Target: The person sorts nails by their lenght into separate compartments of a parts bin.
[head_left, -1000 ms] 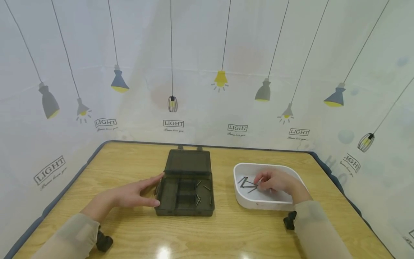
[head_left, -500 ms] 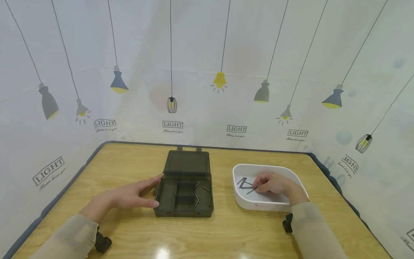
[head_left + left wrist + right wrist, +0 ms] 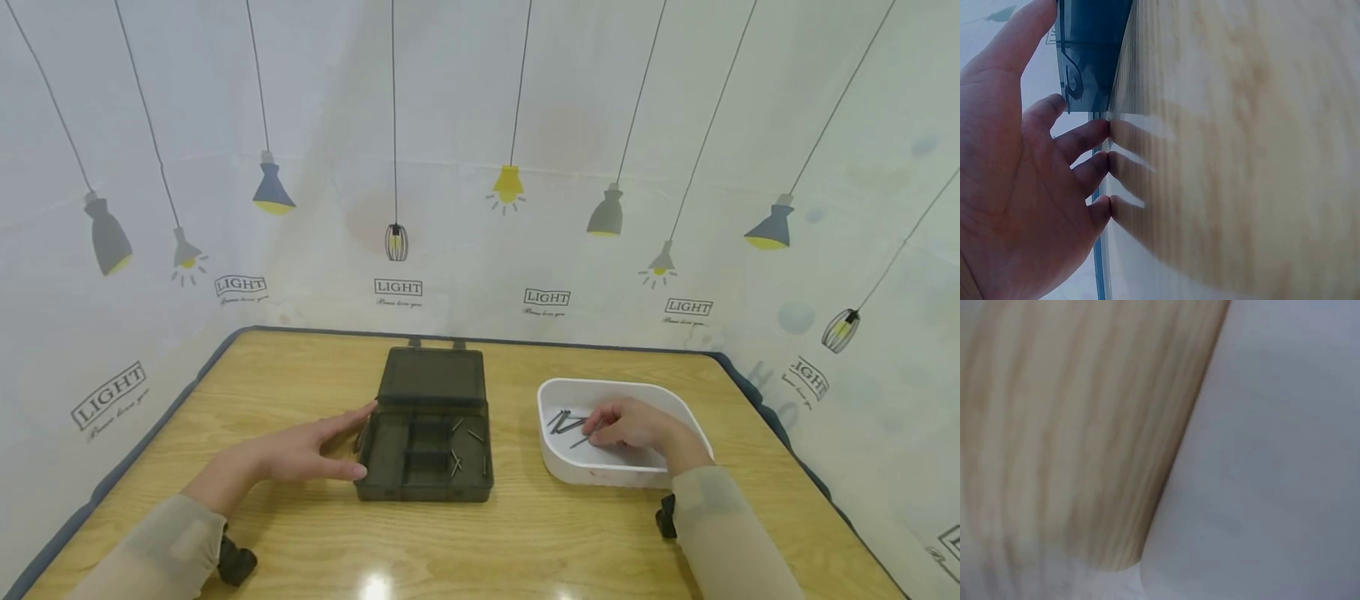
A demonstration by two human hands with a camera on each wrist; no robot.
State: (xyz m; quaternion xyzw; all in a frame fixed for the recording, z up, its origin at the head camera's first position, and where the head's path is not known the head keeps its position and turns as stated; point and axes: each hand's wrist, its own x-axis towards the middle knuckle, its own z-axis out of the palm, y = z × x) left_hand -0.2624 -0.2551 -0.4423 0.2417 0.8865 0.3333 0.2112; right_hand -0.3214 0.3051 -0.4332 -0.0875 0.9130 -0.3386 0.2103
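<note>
My left hand (image 3: pixel 296 454) lies spread with fairly straight fingers. Its thumb and index finger touch the left side of a dark translucent plastic compartment box (image 3: pixel 384 454). In the left wrist view the other fingertips of the left hand (image 3: pixel 1022 181) rest on the table, below the box (image 3: pixel 1088 56). The box lid (image 3: pixel 432 377) is raised, and several nails (image 3: pixel 455 461) lie in the right compartment. Inside a white tray (image 3: pixel 600 477), my right hand (image 3: pixel 633 423) has curled fingers pinching at a thin nail (image 3: pixel 579 443). More nails (image 3: pixel 562 421) lie left of it.
Both containers stand on a wooden table (image 3: pixel 517 542) with a dark blue edge behind. A pale curtain (image 3: pixel 450 125) printed with lamps surrounds it. In the right wrist view only the tray's outer wall (image 3: pixel 1260 462) and the table (image 3: pixel 1066 425) show; that hand is hidden.
The right hand stays in the tray, its fingers shifting slightly among the nails, and some nails there have moved. The left hand keeps its place at the box.
</note>
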